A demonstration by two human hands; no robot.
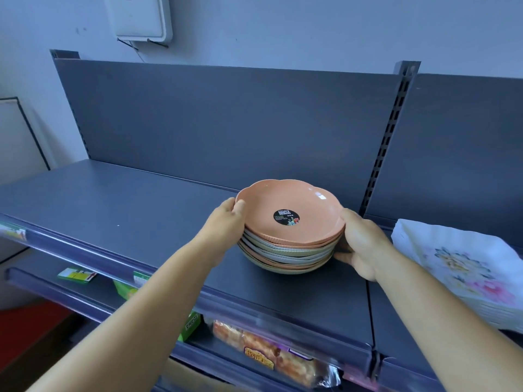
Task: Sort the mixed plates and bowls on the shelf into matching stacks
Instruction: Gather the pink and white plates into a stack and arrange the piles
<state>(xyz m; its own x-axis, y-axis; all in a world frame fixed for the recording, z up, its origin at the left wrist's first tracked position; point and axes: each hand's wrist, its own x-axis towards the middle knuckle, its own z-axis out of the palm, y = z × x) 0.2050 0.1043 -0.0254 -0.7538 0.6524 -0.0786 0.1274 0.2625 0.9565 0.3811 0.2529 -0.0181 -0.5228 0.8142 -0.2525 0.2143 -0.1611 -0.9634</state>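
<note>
A mixed stack of plates (285, 251) stands on the dark grey shelf (119, 210), right of centre. Its top piece is an orange scalloped plate (294, 205) with a round black sticker. Below it lie several plates in orange, grey-white and pale green. My left hand (226, 224) presses against the stack's left side, thumb on the orange plate's rim. My right hand (359, 244) cups the stack's right side, fingers reaching under the lower plates. The far side of the stack is hidden.
A pile of white floral napkins (458, 267) sits on the neighbouring shelf to the right. A slotted upright post (393, 131) divides the two bays. Below, a lower shelf holds green boxes (127, 290) and a packaged snack (271, 355).
</note>
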